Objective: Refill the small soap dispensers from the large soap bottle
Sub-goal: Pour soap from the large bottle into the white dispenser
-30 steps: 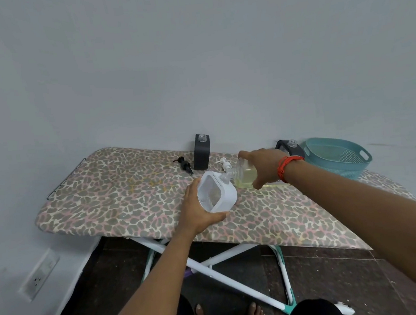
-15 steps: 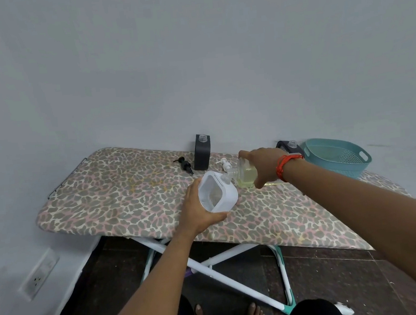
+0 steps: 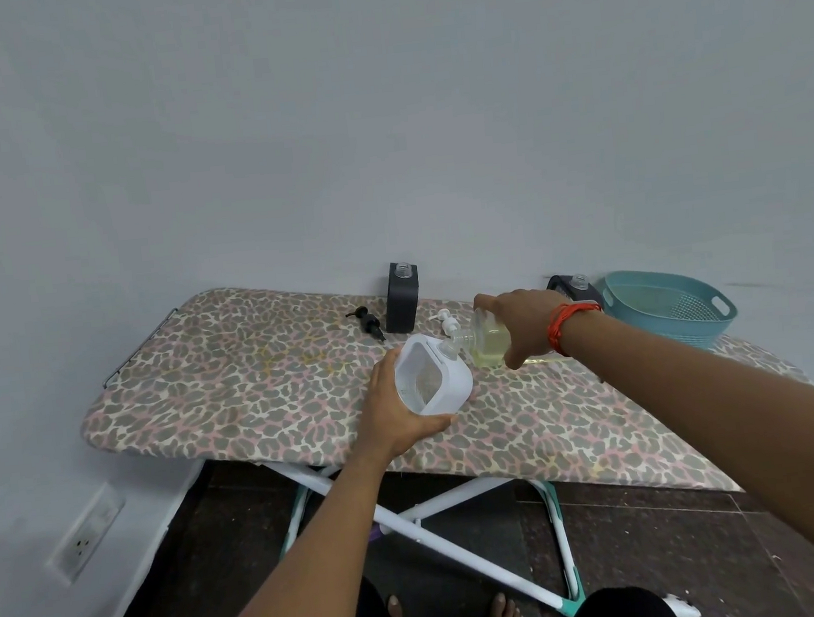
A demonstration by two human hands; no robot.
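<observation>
With my left hand [image 3: 395,409] wrapped around the white dispenser [image 3: 431,375] at centre board and my right hand [image 3: 520,322] gripping the yellow-soap bottle [image 3: 485,340] at its 2 o'clock, I should pour slowly, mouths aligned.

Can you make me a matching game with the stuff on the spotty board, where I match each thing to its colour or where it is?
Things:
1. basket
2. white dispenser
3. clear bottle
4. black pump

Clues:
A. held in the right hand, yellowish liquid inside
B. lying loose on the board
C. teal, at the far right
D. steadied by the left hand

Pairs: 1-C, 2-D, 3-A, 4-B
</observation>
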